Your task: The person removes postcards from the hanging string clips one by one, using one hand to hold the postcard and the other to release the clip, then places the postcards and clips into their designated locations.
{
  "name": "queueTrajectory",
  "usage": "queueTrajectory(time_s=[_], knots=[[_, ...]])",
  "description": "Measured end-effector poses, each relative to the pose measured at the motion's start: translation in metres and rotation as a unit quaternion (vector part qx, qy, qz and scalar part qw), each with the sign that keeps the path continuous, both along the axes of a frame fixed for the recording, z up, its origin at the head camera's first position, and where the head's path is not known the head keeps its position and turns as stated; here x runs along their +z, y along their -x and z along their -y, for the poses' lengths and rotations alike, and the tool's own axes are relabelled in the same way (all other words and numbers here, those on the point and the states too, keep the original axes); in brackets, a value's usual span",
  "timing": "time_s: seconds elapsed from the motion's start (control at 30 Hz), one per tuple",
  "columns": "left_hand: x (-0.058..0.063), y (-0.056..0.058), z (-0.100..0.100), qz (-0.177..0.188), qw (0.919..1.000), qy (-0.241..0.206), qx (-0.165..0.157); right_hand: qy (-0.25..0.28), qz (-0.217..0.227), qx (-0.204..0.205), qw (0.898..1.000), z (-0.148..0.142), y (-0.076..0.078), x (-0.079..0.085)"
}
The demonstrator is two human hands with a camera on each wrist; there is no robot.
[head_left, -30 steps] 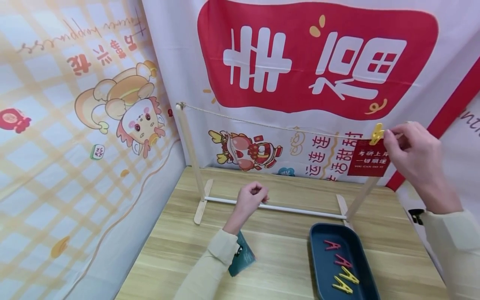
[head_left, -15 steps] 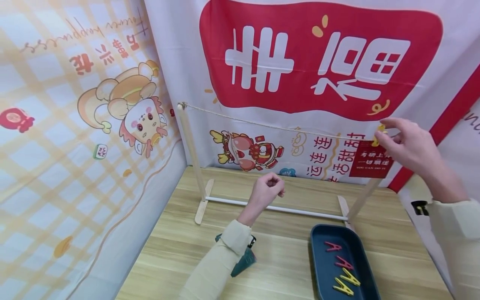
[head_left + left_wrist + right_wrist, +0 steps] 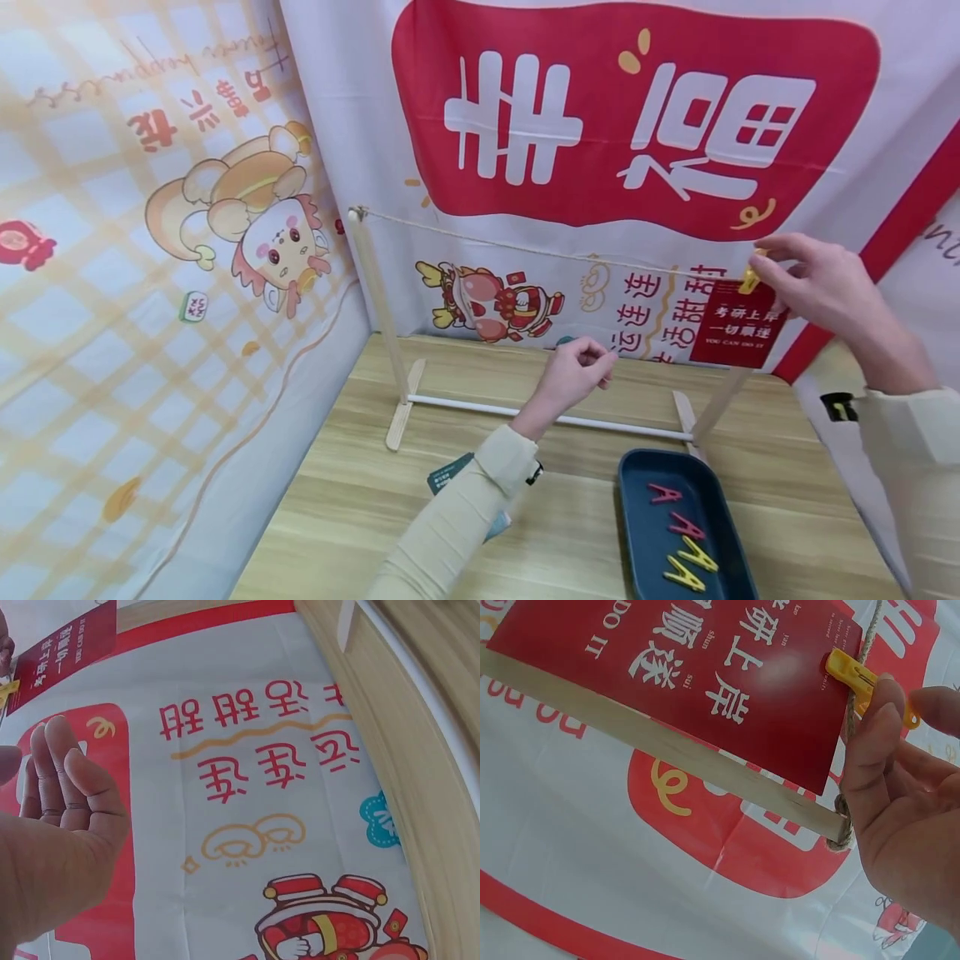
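Observation:
A red card [image 3: 735, 325] hangs from the twine [image 3: 525, 246] near its right end. A yellow clothespin [image 3: 851, 675] sits over the card's top edge and the twine. My right hand [image 3: 825, 283] pinches the tail of that clothespin between thumb and fingers. In the right wrist view, the hand [image 3: 907, 787] is beside the knot where the twine is tied to the wooden post [image 3: 705, 769]. My left hand [image 3: 573, 375] hovers in front of the rack, fingers loosely curled, holding nothing. The left wrist view shows its palm [image 3: 64, 847] apart from the card [image 3: 67, 656].
A dark blue tray [image 3: 628, 517] on the table [image 3: 570, 533] holds red and yellow clothespins [image 3: 686, 575]. Dark green cards [image 3: 446, 471] lie partly under the left forearm. The rack's white crossbar [image 3: 630, 427] runs low behind the left hand. Printed cloth hangs behind and at left.
My left hand has moved right and slightly up towards the red card. The right hand stays at the yellow clothespin, its fingers shifted a little, and the card hangs slightly lower.

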State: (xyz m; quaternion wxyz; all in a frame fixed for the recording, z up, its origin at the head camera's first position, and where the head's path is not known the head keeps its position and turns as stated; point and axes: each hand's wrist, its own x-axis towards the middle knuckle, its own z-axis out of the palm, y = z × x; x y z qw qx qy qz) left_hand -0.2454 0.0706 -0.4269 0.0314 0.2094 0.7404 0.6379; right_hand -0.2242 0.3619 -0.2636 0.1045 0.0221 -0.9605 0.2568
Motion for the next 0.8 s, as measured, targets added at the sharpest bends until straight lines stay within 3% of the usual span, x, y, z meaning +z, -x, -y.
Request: queueTrajectory(time_s=[0.37,0.63,0.8], knots=[[0.010,-0.005,-0.022,-0.016,0.9991,0.039,0.006,-0.010,0.003,0.005,1.000,-0.006,0.005,0.006],[0.014,-0.006,-0.043,0.007,0.9970,0.074,-0.025,-0.005,0.021,0.008,1.000,-0.006,0.006,0.009],[0.020,-0.004,-0.054,-0.004,0.9945,0.100,-0.030,-0.007,0.015,0.006,1.000,-0.008,0.006,0.010]])
